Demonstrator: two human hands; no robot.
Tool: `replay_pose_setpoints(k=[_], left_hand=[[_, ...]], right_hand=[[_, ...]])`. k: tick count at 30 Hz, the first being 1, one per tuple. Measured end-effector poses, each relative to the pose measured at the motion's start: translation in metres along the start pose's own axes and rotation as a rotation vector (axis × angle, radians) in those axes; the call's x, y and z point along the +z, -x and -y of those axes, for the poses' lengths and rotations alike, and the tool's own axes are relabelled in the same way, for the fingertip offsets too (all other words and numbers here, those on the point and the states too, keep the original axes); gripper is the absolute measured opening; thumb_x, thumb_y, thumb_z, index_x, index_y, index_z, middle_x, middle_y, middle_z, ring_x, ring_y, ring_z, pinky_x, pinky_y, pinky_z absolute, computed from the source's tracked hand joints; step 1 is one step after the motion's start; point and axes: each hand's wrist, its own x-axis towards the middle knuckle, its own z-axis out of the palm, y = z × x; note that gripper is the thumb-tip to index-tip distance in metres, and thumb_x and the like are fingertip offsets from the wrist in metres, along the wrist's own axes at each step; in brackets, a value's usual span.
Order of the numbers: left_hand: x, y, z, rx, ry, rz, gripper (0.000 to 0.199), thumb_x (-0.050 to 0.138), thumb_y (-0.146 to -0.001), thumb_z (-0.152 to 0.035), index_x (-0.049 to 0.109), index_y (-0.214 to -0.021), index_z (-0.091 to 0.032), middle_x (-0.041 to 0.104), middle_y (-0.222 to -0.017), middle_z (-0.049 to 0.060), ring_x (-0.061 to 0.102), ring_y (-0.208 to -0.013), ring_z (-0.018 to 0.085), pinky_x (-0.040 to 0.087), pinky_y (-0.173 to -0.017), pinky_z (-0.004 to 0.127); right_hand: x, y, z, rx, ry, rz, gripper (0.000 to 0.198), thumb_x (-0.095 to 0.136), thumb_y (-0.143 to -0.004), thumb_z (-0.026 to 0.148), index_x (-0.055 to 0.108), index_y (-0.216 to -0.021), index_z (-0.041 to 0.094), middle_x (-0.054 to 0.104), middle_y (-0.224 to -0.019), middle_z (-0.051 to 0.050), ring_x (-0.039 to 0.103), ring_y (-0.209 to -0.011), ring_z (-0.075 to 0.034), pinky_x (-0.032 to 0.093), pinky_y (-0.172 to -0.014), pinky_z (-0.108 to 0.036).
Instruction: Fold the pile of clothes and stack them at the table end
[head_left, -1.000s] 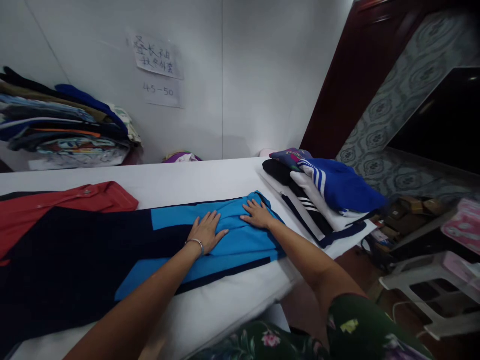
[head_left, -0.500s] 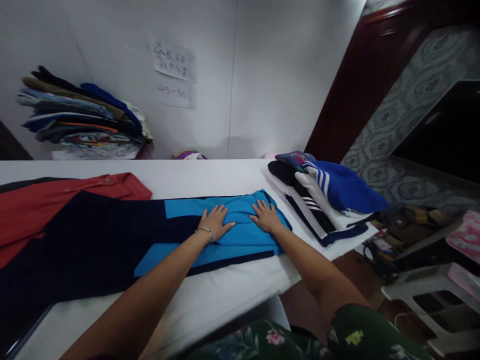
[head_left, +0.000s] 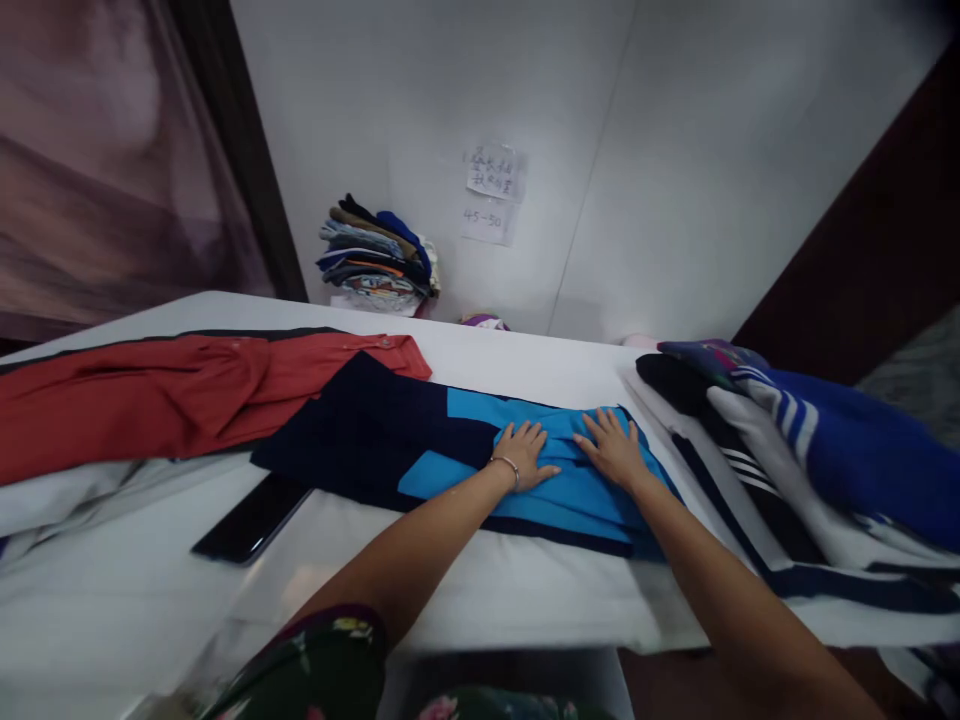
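A navy and bright-blue garment (head_left: 390, 425) lies lengthwise across the white table, its blue end creased. Both palms rest on that blue part. My left hand (head_left: 523, 455), with a thin bracelet at the wrist, presses flat there, thumb pointing right. Close by on the right, my right hand (head_left: 613, 450) is spread near the garment's right end. Neither hand grips the cloth. Beyond the garment's left end lies a red garment (head_left: 210, 385), partly overlapped by the navy cloth.
A black phone (head_left: 251, 520) lies on the white table (head_left: 540, 590) left of my forearm. Stacked clothes (head_left: 757, 450) stand at the right, with a blue garment (head_left: 877, 450) on top. Another folded pile (head_left: 379, 255) sits beyond the table's far edge, near paper signs (head_left: 491, 190) on the wall.
The view has swung left, bringing the curtain and the whole phone into sight. Both hands stay flat on the blue part of the garment. Its navy end now shows fully.
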Motion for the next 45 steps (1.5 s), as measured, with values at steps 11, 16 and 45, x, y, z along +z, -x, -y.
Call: replay_pose_setpoints(k=[11,16,45], left_hand=[[-0.007,0.004,-0.006,0.017,0.015,0.058,0.081,0.043,-0.081,-0.063,0.026,-0.146,-0.018,0.024,-0.156,0.011,0.013,-0.144,0.028,0.008,-0.116,0.053],[-0.024,0.013,0.014,0.042,0.051,0.103,0.078,0.044,-0.081,-0.065,0.03,-0.145,-0.023,0.024,-0.156,0.01,0.017,-0.144,0.027,0.013,-0.115,0.053],[-0.019,0.034,0.028,0.014,-0.029,-0.021,0.059,0.027,-0.094,-0.05,0.032,-0.146,-0.022,0.03,-0.154,0.008,0.022,-0.143,0.026,0.015,-0.116,0.052]], right_hand=[[0.052,0.002,0.04,-0.114,-0.086,0.064,0.056,0.029,-0.095,0.052,0.029,-0.147,0.031,0.022,-0.156,-0.003,0.016,-0.144,-0.026,0.015,-0.113,-0.057],[0.051,0.002,0.038,-0.127,-0.079,0.043,0.058,0.028,-0.095,0.055,0.027,-0.148,0.033,0.023,-0.156,-0.003,0.017,-0.144,-0.028,0.018,-0.112,-0.057],[0.028,0.003,0.049,-0.1,-0.225,0.096,0.06,0.03,-0.094,0.058,0.03,-0.147,0.03,0.023,-0.156,-0.006,0.013,-0.145,-0.028,0.01,-0.113,-0.057]])
